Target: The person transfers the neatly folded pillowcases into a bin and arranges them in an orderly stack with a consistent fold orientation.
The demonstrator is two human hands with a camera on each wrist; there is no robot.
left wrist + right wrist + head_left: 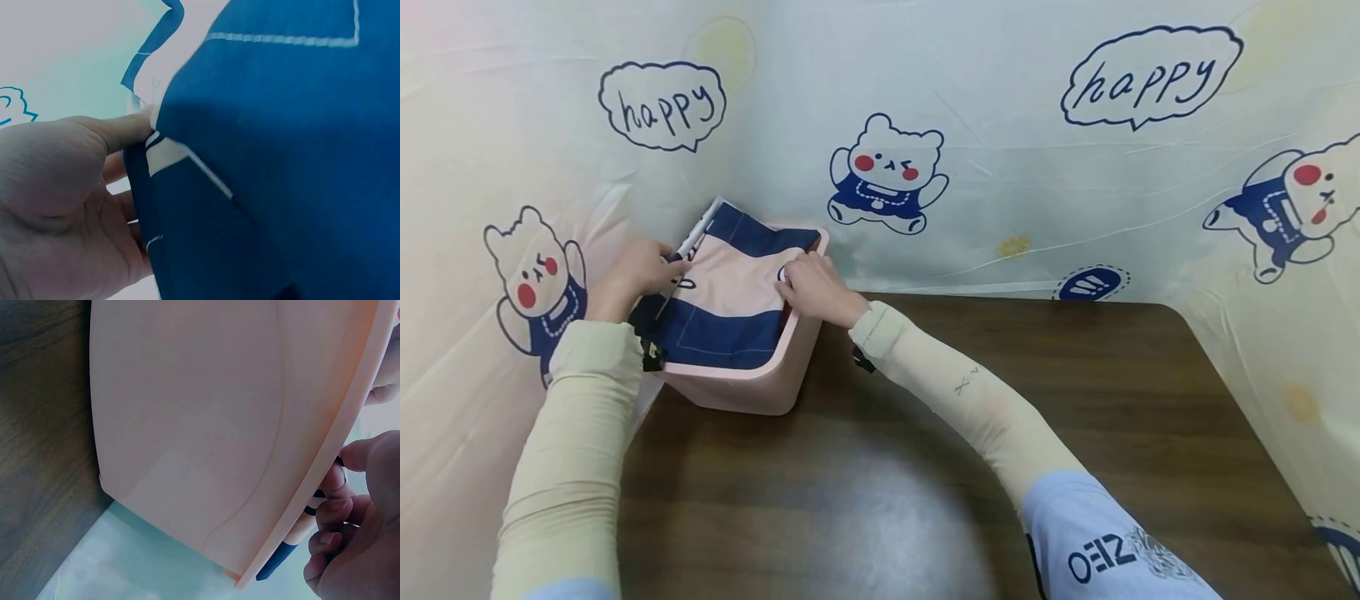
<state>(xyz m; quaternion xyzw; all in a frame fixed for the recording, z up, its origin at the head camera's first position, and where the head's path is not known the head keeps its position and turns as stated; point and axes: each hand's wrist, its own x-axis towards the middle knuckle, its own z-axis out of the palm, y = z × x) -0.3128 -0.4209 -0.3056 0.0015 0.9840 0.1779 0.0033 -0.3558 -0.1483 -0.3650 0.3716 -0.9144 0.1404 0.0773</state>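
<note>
A folded navy-and-pink cloth (730,333) lies across the top of a pink plastic bin (741,393) at the left of the table. My left hand (634,277) pinches the cloth's left edge. In the left wrist view the thumb of that hand (62,181) presses the near face of the cloth (281,125), with the fingers behind it. Over the bin's right rim, my right hand (818,287) grips the opposite edge of the cloth. Its curled fingers (331,540) show just beyond the bin wall (187,425) in the right wrist view.
The brown wooden table (970,500) stretches to the right and front of the bin. A pale printed sheet (1000,167) with bears and the word "happy" hangs behind the table and along both sides, close against the bin.
</note>
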